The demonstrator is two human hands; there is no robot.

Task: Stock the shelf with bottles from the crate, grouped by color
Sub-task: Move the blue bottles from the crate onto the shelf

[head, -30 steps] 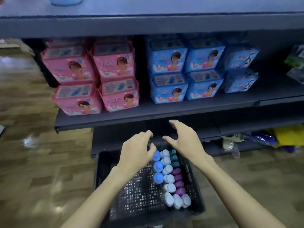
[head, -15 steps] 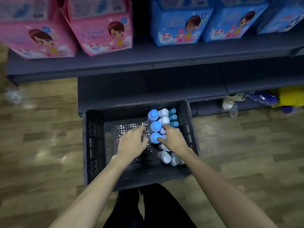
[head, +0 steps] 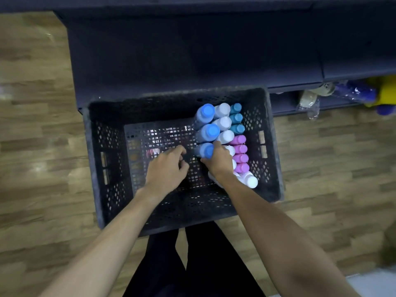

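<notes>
Two forearms come in from the bottom edge, over dark trousers [head: 192, 264], both reaching down into the crate [head: 276, 168] on the wood floor [head: 42, 146].

Left hand [head: 166, 168]: fingers loosely curled over the crate's mesh bottom, nothing visibly in them. Fingertips are turned under, so contact with the mesh is a cannot-tell.

Right hand [head: 220, 161]: fingers wrapped around the nearest blue-capped bottle [head: 204, 150], thumb on its near side. Looks like a grip starting, lift not yet done.

All bottles sit packed in the right half of the crate: blue caps in the left column, white-capped bottles [head: 224, 123] next to them, teal caps [head: 236, 118] far right, pink caps [head: 240, 151] near right.

Step advice, my read:
- pull the blue one straight up; neighbours touch it and could tip if it's dragged sideways
- bring left hand onto the next blue cap so one colour goes up together
- hold the body, not the cap only

Shelf [head: 192, 56] directly behind the crate, dark, bare board as far as I can see.

Hard to make out:
- white bottles under the right wrist are partly covered, count unknown
- labels unreadable, motion blur
- upper shelves cut off at top
- bagged clutter [head: 310, 99] and a yellow item [head: 385, 88] low at far right, can't identify.
</notes>
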